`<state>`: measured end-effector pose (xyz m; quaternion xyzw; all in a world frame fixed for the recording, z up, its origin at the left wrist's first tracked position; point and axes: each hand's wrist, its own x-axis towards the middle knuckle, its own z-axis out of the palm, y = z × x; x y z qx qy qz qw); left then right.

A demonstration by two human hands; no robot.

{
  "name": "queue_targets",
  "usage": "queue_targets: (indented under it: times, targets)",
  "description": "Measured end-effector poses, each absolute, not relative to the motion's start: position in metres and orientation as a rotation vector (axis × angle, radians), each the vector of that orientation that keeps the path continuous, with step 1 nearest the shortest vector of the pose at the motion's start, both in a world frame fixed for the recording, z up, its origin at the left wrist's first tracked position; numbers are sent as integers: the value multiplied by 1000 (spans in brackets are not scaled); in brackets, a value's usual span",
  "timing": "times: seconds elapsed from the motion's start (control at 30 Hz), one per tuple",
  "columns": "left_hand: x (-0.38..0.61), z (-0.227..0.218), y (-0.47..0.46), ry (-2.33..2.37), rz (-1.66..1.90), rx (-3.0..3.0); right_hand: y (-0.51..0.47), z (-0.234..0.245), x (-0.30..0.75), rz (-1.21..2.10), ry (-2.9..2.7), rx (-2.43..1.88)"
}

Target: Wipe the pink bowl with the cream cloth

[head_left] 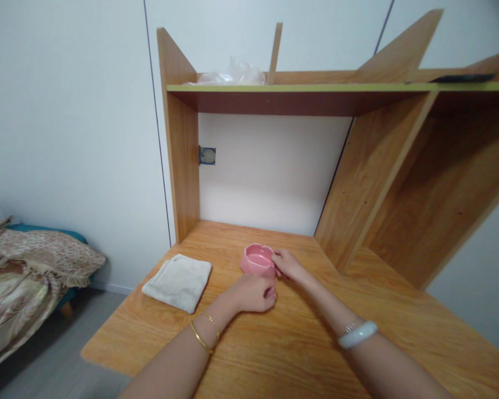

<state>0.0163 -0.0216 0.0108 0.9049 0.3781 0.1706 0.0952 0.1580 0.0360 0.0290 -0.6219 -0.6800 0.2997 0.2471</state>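
Observation:
A pink bowl (pixel 258 258) with a wavy rim stands upright on the wooden desk (pixel 249 343). On its right side, my right hand (pixel 290 266) grips the wall, fingers on the outside and at the rim. My left hand (pixel 255 292) is curled closed just in front of the bowl and covers part of its near side. Whether its fingers hold anything is hidden. To the left of the bowl lies a folded whitish cloth (pixel 178 281), apart from both hands.
A wooden shelf unit (pixel 183 166) rises at the back of the desk, with a clear plastic bag (pixel 237 73) and a dark flat object (pixel 463 78) on top. A wall socket opening (pixel 208 156) shows behind. At far left is a bed with a patterned cover (pixel 37 266).

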Motion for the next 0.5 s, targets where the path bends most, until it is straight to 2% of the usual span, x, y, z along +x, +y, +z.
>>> queue_targets:
  times: [0.23, 0.4, 0.5]
  targets:
    - [15, 9, -20, 1077, 478, 2669, 36, 38, 160, 685, -1901, -1765]
    - [17, 3, -17, 1054, 463, 2681, 22, 62, 135, 187, -1923, -1848]
    - [18, -3, -15, 1033, 532, 2651, 4, 67, 98, 59, -2151, -1811]
